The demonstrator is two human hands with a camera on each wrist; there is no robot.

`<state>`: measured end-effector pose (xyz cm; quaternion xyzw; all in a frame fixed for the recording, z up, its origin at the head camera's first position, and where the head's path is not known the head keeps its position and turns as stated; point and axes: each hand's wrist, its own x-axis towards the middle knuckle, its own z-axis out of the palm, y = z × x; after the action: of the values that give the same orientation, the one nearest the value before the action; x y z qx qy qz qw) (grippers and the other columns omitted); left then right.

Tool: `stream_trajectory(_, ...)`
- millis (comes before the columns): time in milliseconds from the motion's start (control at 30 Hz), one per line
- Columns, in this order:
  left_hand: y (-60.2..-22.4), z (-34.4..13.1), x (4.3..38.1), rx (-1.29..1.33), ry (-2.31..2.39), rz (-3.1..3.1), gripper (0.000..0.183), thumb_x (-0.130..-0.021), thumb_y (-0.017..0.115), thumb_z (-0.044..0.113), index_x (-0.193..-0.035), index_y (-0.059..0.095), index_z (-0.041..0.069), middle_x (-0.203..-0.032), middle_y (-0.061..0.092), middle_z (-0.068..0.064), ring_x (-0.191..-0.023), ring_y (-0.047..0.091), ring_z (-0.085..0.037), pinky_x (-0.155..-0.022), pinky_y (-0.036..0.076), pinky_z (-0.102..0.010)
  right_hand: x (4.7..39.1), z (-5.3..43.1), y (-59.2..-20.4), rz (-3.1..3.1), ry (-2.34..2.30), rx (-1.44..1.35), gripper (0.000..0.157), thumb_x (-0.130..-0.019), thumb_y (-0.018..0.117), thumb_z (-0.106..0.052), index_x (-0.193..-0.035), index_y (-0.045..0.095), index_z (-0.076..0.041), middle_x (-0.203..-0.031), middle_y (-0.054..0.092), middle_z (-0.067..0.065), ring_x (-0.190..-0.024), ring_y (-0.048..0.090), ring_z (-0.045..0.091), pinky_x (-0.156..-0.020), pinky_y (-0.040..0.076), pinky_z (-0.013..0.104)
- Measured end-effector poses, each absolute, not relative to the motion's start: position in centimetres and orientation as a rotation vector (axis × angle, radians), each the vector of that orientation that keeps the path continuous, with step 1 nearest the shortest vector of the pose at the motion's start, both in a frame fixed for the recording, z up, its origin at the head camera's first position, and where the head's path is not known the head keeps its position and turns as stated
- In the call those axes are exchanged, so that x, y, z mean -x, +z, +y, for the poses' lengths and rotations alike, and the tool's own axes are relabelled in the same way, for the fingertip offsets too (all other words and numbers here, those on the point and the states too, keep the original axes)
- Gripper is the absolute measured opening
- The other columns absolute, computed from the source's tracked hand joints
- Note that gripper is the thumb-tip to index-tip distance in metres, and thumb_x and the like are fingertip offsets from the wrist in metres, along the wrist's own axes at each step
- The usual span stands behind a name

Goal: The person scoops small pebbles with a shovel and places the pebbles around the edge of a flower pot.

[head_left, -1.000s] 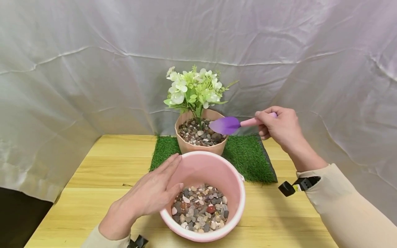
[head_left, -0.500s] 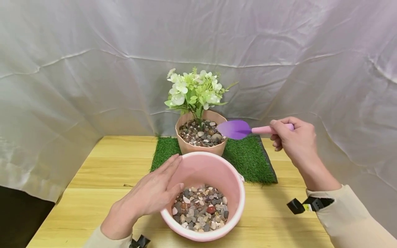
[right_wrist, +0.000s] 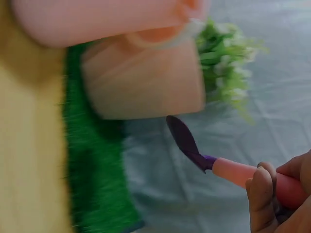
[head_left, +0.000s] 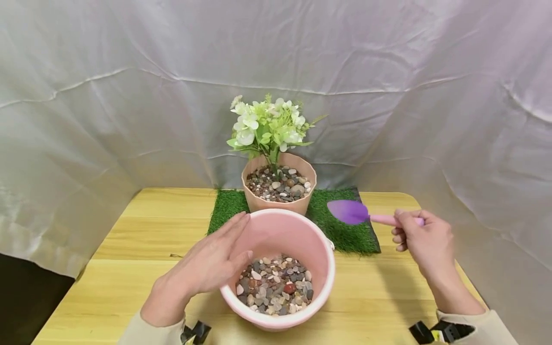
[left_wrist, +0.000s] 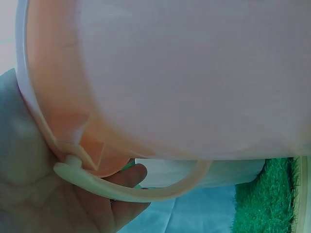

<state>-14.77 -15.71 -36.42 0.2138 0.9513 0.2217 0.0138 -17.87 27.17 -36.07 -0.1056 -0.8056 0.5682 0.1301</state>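
My left hand [head_left: 207, 258] rests over the left side of a pink bucket's white rim [head_left: 325, 292], fingers long and nearly straight, thumb reaching over the inner side. Pebbles [head_left: 276, 287] cover the bucket's bottom. The left wrist view shows the palm and fingertips beside the rim and the curved handle [left_wrist: 141, 194]. My right hand [head_left: 424, 244] grips the pink handle of a small garden trowel [head_left: 349, 212] between thumb and fingers. Its purple blade points left above the grass mat, with no pebbles visible on it. Behind the bucket stands a peach flowerpot [head_left: 280, 206] holding pebbles and white flowers [head_left: 269, 124].
The flowerpot stands on a green artificial grass mat [head_left: 345, 239] on a light wooden table [head_left: 164, 225]. Wrinkled grey-white cloth [head_left: 172, 120] encloses the back and sides. A dark area [head_left: 26, 292] lies beyond the table's left edge.
My right hand has drawn the trowel from over the flowerpot rightward and toward me, uncovering the pebbles on the pot's right side. My left hand has stayed on the bucket rim.
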Motion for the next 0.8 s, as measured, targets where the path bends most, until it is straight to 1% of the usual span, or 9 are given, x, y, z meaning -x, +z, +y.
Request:
stream_trajectory(100, -36.4, -15.8, 14.9, -0.661, 0.685, 2.961, 0.079, -0.106, 0.056, 0.044, -0.169, 0.022, 0.010, -0.177, 0.014, -0.005, -0.161, 0.024, -0.031, -0.130, 0.027, -0.054, 17.2, 27.0, -38.2, -2.504, 1.525, 0.333, 0.048, -0.107, 0.060, -0.043, -0.120, 0.065, 0.003, -0.076, 0.078, -0.005, -0.061, 0.071, 0.014, -0.058, 0.066, 0.033)
stream_trajectory(167, -36.3, -15.8, 14.9, -0.664, 0.686, 2.964, 0.079, -0.106, 0.056, 0.043, -0.169, 0.022, 0.010, -0.177, 0.014, -0.006, -0.161, 0.024, -0.032, -0.130, 0.027, -0.055, 16.9, 26.7, -39.5, -2.569, 1.482, 0.364, 0.051, -0.107, 0.058, -0.048, -0.123, 0.064, 0.000, -0.080, 0.079, -0.004, -0.063, 0.072, 0.015, -0.060, 0.066, 0.034)
stream_trajectory(300, -36.4, -15.9, 14.9, -0.649, 0.713, 2.976, 0.077, -0.106, 0.058, 0.041, -0.168, 0.025, 0.010, -0.177, 0.018, -0.008, -0.161, 0.026, -0.032, -0.130, 0.027, -0.054, 16.6, 26.2, -41.8, -2.622, 1.480, 0.396, 0.050, -0.107, 0.058, -0.047, -0.125, 0.064, -0.001, -0.088, 0.081, -0.002, -0.066, 0.074, 0.017, -0.062, 0.066, 0.033)
stream_trajectory(400, -36.4, -15.9, 14.8, -0.609, 0.741, 2.986, 0.076, -0.106, 0.058, 0.041, -0.168, 0.027, 0.011, -0.176, 0.023, -0.008, -0.160, 0.028, -0.031, -0.130, 0.028, -0.053, 16.5, 25.9, -43.0, -2.651, 1.473, 0.411, 0.051, -0.108, 0.057, -0.045, -0.131, 0.062, 0.000, -0.094, 0.082, 0.000, -0.069, 0.076, 0.021, -0.065, 0.066, 0.032)
stream_trajectory(467, -36.4, -15.9, 14.7, -0.584, 0.769, 2.991, 0.075, -0.106, 0.058, 0.041, -0.168, 0.028, 0.011, -0.175, 0.026, -0.008, -0.159, 0.030, -0.031, -0.130, 0.028, -0.052, 16.3, 25.9, -43.6, -2.685, 1.435, 0.423, 0.056, -0.108, 0.056, -0.048, -0.134, 0.061, 0.001, -0.094, 0.081, 0.004, -0.070, 0.077, 0.022, -0.065, 0.065, 0.030)
stream_trajectory(567, -36.4, -16.0, 14.4, -0.555, 0.808, 2.999, 0.073, -0.107, 0.057, 0.042, -0.167, 0.030, 0.012, -0.174, 0.029, -0.008, -0.158, 0.033, -0.031, -0.130, 0.029, -0.052, 15.8, 26.0, -44.1, -2.749, 1.367, 0.438, 0.063, -0.107, 0.055, -0.054, -0.138, 0.061, 0.000, -0.091, 0.079, 0.008, -0.070, 0.077, 0.021, -0.068, 0.061, 0.028)
stream_trajectory(667, -36.4, -16.1, 14.1, -0.540, 0.836, 3.002, 0.071, -0.107, 0.057, 0.041, -0.167, 0.031, 0.012, -0.173, 0.030, -0.008, -0.157, 0.034, -0.032, -0.130, 0.029, -0.053, 15.4, 26.0, -44.4, -2.812, 1.341, 0.425, 0.063, -0.106, 0.056, -0.055, -0.134, 0.064, 0.000, -0.089, 0.077, 0.008, -0.068, 0.075, 0.020, -0.065, 0.059, 0.030)
stream_trajectory(700, -36.4, -16.2, 14.1, -0.537, 0.841, 3.001, 0.071, -0.108, 0.057, 0.041, -0.167, 0.031, 0.012, -0.173, 0.030, -0.008, -0.157, 0.034, -0.032, -0.130, 0.029, -0.053, 15.3, 26.0, -44.5, -2.843, 1.341, 0.421, 0.060, -0.106, 0.056, -0.055, -0.129, 0.066, -0.001, -0.087, 0.077, 0.008, -0.067, 0.074, 0.020, -0.064, 0.058, 0.030)
stream_trajectory(800, -36.5, -16.5, 13.8, -0.538, 0.861, 2.996, 0.071, -0.108, 0.057, 0.041, -0.167, 0.032, 0.012, -0.172, 0.032, -0.009, -0.157, 0.035, -0.033, -0.129, 0.030, -0.054, 15.0, 26.0, -45.0, -2.928, 1.333, 0.392, 0.052, -0.104, 0.060, -0.052, -0.111, 0.070, -0.001, -0.078, 0.073, 0.006, -0.063, 0.068, 0.018, -0.054, 0.056, 0.031)
